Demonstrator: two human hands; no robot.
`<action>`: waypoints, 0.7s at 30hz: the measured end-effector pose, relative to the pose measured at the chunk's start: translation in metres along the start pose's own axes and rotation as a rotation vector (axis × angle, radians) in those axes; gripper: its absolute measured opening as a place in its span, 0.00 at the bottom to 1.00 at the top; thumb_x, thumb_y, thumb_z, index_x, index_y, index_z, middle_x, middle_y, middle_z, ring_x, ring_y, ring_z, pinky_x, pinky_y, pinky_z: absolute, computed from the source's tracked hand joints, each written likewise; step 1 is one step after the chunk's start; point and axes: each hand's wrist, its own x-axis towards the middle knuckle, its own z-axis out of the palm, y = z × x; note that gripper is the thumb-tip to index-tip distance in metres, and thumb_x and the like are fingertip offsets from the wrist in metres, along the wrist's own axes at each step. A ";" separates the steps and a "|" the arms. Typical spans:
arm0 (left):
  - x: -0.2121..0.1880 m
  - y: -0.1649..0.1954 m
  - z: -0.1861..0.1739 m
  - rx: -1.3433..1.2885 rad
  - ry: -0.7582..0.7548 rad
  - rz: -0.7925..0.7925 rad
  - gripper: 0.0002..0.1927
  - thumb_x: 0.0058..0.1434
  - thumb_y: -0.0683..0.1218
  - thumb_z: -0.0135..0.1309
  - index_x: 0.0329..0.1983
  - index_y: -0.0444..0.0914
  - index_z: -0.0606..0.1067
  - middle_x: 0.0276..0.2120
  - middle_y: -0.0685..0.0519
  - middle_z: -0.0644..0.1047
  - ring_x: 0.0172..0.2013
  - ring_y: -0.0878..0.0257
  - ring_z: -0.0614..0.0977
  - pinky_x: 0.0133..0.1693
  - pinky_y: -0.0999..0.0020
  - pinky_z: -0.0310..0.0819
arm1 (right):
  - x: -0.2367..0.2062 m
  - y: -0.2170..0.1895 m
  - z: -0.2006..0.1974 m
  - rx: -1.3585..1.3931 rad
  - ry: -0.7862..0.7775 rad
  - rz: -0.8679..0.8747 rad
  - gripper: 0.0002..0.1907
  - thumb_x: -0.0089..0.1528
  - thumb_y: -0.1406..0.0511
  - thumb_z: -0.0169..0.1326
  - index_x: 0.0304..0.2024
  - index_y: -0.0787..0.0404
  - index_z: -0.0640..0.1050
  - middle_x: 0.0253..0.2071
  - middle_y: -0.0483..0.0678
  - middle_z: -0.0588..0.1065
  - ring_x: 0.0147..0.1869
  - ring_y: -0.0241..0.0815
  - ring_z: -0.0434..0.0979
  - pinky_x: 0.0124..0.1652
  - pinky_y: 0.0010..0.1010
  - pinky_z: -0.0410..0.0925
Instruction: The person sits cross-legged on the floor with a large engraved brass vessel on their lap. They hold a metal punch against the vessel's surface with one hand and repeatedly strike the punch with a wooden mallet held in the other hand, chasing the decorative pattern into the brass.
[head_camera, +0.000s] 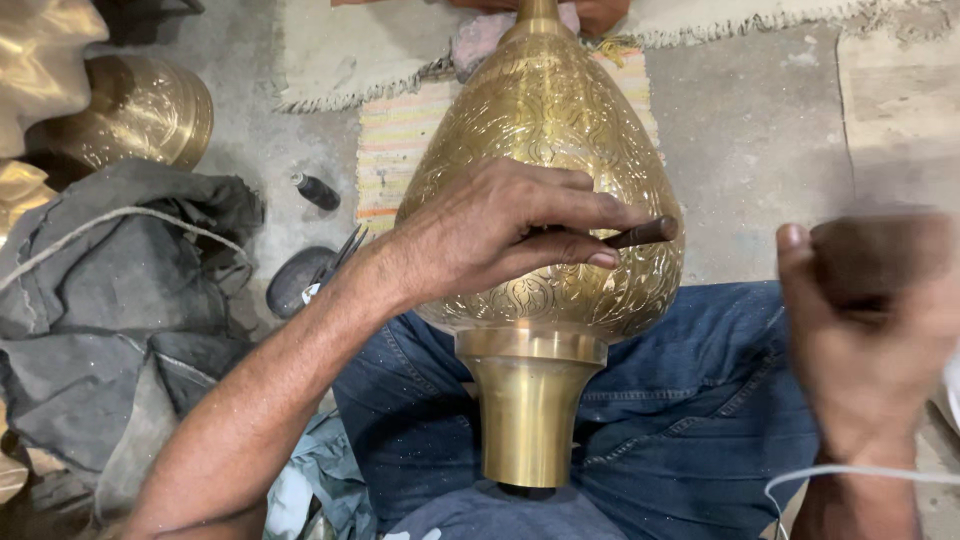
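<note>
Engraved brass vase (545, 180) lying across the person's lap, long axis running away from the body, narrow foot nearest the viewer, neck toward the striped mat (400, 140). Left hand (490, 235) rests on the vase's belly, fingers pinching a dark punch (640, 234) whose shaft points rightward. Right hand (870, 320), raised to the right and well apart from the vase, is blurred; it appears curled around a dark object, possibly a hammer. Left hand is the nearer.
</note>
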 end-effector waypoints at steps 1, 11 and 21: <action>0.000 0.000 0.000 0.005 0.002 0.006 0.20 0.67 0.51 0.57 0.62 0.49 0.77 0.46 0.58 0.85 0.46 0.65 0.87 0.49 0.63 0.84 | -0.002 0.003 0.000 0.278 0.005 0.163 0.09 0.73 0.64 0.61 0.44 0.60 0.75 0.34 0.50 0.77 0.33 0.39 0.79 0.37 0.31 0.73; 0.003 -0.003 0.001 0.012 0.029 0.064 0.19 0.67 0.52 0.58 0.60 0.46 0.78 0.44 0.57 0.84 0.43 0.65 0.87 0.47 0.65 0.84 | -0.014 0.056 0.000 -0.140 0.047 -0.093 0.06 0.77 0.67 0.55 0.46 0.64 0.77 0.37 0.51 0.77 0.36 0.42 0.79 0.37 0.31 0.72; 0.002 0.000 0.000 0.034 -0.007 0.018 0.19 0.65 0.51 0.56 0.60 0.48 0.78 0.41 0.58 0.84 0.39 0.67 0.86 0.45 0.66 0.84 | -0.006 0.036 0.003 -0.243 0.049 -0.198 0.10 0.71 0.69 0.58 0.48 0.72 0.75 0.42 0.58 0.76 0.46 0.53 0.79 0.47 0.41 0.74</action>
